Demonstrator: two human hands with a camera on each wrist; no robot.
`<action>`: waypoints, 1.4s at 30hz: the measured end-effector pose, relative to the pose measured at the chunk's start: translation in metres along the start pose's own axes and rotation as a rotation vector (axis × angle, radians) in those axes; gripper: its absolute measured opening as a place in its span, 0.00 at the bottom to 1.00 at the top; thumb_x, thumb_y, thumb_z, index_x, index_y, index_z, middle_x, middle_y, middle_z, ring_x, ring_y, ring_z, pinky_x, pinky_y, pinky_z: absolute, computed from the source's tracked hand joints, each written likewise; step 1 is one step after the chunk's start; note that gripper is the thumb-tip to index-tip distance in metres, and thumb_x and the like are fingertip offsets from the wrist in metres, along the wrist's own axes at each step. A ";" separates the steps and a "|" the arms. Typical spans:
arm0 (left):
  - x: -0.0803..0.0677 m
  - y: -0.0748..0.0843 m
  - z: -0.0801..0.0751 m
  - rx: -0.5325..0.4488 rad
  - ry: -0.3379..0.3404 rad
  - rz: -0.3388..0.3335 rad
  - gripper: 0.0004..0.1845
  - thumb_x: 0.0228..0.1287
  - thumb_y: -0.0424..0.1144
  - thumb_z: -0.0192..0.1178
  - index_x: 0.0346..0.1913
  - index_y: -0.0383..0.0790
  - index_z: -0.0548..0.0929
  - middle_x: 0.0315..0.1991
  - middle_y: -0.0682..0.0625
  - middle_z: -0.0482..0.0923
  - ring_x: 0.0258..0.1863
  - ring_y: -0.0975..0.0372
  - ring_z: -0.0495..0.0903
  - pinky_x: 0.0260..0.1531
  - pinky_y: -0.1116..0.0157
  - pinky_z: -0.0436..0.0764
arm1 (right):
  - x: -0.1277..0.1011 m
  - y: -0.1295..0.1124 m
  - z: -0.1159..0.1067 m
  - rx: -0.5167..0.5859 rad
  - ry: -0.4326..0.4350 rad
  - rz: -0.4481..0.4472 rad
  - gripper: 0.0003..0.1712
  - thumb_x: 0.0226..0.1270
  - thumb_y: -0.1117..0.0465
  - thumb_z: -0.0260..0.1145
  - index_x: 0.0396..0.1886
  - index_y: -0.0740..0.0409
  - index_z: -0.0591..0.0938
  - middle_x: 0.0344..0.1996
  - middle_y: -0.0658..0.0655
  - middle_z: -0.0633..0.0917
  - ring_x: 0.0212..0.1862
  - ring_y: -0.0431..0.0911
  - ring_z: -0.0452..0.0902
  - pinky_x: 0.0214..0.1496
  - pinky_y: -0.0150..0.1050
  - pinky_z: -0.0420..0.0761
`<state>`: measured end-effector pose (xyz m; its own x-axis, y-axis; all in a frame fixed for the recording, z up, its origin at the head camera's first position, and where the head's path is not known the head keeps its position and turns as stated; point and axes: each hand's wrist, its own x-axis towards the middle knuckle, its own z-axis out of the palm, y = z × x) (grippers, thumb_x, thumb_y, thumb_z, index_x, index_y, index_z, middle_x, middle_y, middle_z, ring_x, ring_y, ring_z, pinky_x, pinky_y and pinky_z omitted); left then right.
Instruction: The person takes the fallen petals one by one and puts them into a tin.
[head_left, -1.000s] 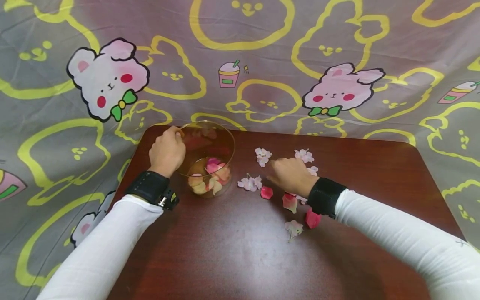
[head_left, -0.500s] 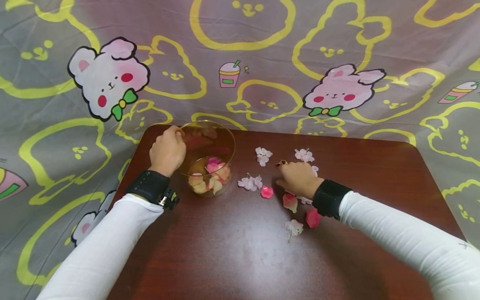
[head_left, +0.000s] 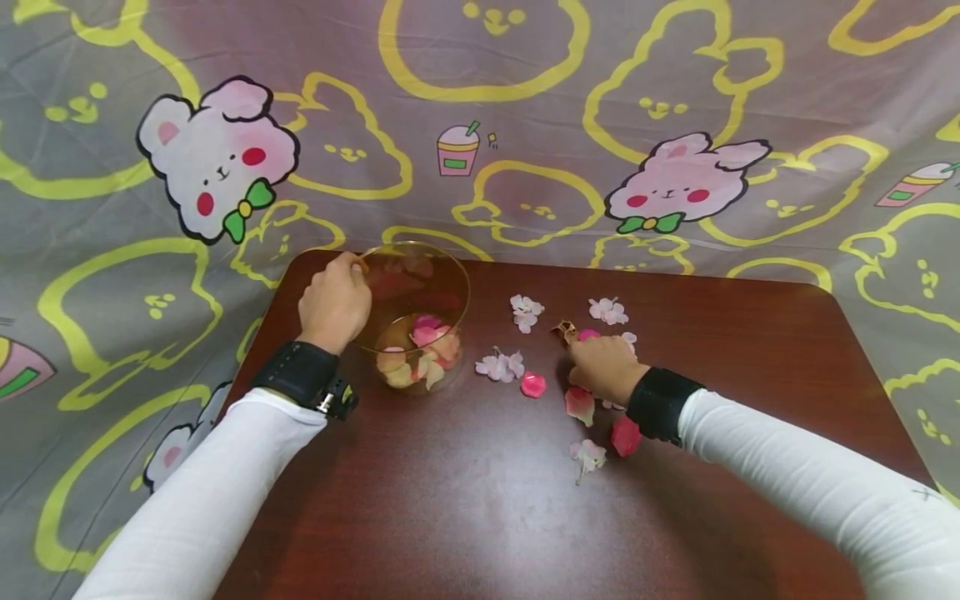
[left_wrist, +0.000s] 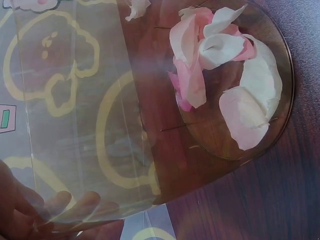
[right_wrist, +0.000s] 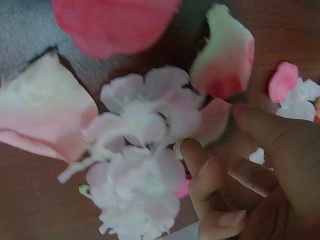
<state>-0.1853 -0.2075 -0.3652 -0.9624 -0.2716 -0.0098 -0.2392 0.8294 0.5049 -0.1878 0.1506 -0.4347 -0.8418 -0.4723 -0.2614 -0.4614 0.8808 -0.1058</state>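
Observation:
In the head view my left hand (head_left: 335,304) grips the rim of a clear, amber-tinted container (head_left: 468,292) with a gold edge. Through its wall, the left wrist view shows curled fingers (left_wrist: 82,202) at the rim. Pink and cream petals (left_wrist: 187,60) lie at its bottom. My right hand (head_left: 603,367) is low over loose blossoms and petals. In the right wrist view its thumb and bent fingers are apart, close to a pale pink petal (right_wrist: 215,120) beside a cluster of white-pink blossoms (right_wrist: 145,135). A small brown piece (head_left: 564,328) shows just beyond the right hand.
Pale blossoms (head_left: 500,365) and a red petal (head_left: 533,384) lie between the container and the right hand. Nearer are a pink-cream petal (head_left: 580,405), a red petal (head_left: 626,435) and a pale blossom (head_left: 588,457). Patterned cloth (head_left: 525,125) hangs behind the brown table (head_left: 480,517).
My right hand has drawn slightly right and nearer, uncovering the small brown piece and a magenta petal. The left hand and the container have stayed in place.

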 end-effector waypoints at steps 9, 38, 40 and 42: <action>0.000 0.000 0.000 -0.002 0.000 -0.001 0.22 0.83 0.43 0.35 0.61 0.37 0.76 0.57 0.33 0.81 0.53 0.35 0.81 0.48 0.38 0.77 | -0.002 0.002 0.009 -0.117 0.071 -0.084 0.08 0.66 0.58 0.71 0.37 0.60 0.86 0.20 0.54 0.81 0.25 0.47 0.74 0.28 0.39 0.77; -0.001 -0.002 0.002 0.005 0.017 0.015 0.22 0.83 0.43 0.35 0.61 0.37 0.76 0.55 0.32 0.82 0.52 0.35 0.82 0.47 0.38 0.78 | 0.005 -0.004 -0.012 0.046 0.142 -0.026 0.18 0.64 0.58 0.74 0.51 0.57 0.82 0.20 0.50 0.78 0.26 0.45 0.79 0.31 0.38 0.80; -0.001 -0.002 0.002 0.004 0.016 0.019 0.22 0.83 0.43 0.35 0.61 0.36 0.76 0.55 0.32 0.82 0.52 0.35 0.82 0.47 0.38 0.78 | 0.005 -0.004 -0.014 0.052 0.143 -0.031 0.15 0.64 0.59 0.74 0.48 0.58 0.83 0.20 0.50 0.78 0.25 0.44 0.77 0.29 0.37 0.77; -0.002 -0.003 0.002 0.003 0.014 0.022 0.22 0.83 0.43 0.35 0.61 0.36 0.76 0.55 0.32 0.82 0.52 0.35 0.82 0.47 0.38 0.77 | 0.004 -0.005 -0.017 0.043 0.155 -0.047 0.11 0.64 0.61 0.74 0.44 0.59 0.85 0.19 0.51 0.78 0.24 0.44 0.75 0.28 0.37 0.75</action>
<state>-0.1836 -0.2080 -0.3685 -0.9654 -0.2604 0.0137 -0.2185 0.8368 0.5020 -0.1940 0.1438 -0.4191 -0.8541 -0.5095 -0.1045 -0.4918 0.8565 -0.1567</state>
